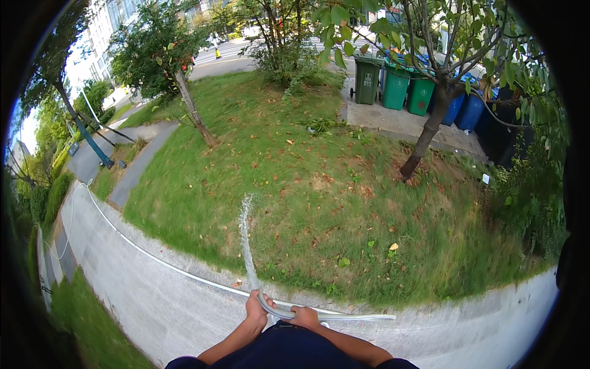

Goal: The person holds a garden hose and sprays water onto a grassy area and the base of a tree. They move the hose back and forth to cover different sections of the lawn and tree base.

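Observation:
Close to its outlet, a pale flexible garden hose (pixel 355 317) is gripped by my left hand (pixel 257 306). My right hand (pixel 303 317) is closed around the same hose a little farther back, in front of my dark shirt (pixel 295 348). Between the two hands the hose bends. A stream of water (pixel 245 235) leaves its end and arcs forward onto the grass (pixel 286 184). More of the hose lies along the edge of the paved path (pixel 152 295) and stretches away to the far left.
A bare-based tree (pixel 426 129) stands at right, a thinner tree (pixel 191 104) at left. Green wheeled bins (pixel 395 87) and blue bins (pixel 469 112) line a concrete pad (pixel 392 122). Dense shrubs (pixel 530 198) border the right side. A road (pixel 221 64) crosses the back.

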A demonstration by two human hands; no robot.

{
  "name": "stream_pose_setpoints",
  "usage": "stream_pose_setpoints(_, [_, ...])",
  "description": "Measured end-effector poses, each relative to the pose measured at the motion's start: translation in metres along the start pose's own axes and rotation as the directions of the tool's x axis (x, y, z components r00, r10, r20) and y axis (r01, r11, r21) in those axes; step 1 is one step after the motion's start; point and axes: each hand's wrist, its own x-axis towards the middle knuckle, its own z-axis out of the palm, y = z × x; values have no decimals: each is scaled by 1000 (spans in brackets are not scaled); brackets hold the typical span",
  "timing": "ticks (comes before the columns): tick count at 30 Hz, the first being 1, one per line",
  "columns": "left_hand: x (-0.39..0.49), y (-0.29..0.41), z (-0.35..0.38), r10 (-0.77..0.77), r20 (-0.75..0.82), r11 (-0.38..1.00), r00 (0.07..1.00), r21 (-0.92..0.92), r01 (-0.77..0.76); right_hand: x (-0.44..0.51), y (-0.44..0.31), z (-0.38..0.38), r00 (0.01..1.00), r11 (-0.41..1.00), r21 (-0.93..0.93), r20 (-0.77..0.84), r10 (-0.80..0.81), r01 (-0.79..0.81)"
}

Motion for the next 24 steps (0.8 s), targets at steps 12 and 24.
stream_pose_setpoints(12, [1, -48, 42, -151, 83, 957, 985, 262, 125, -44, 30, -10, 978, 980, 73, -84, 191, -185])
stream_pose_setpoints(24, [-39, -109, 82, -269, 142, 906, 953, 373, 200, -97, 74, 24, 819, 914, 182, -405, 406, -363])
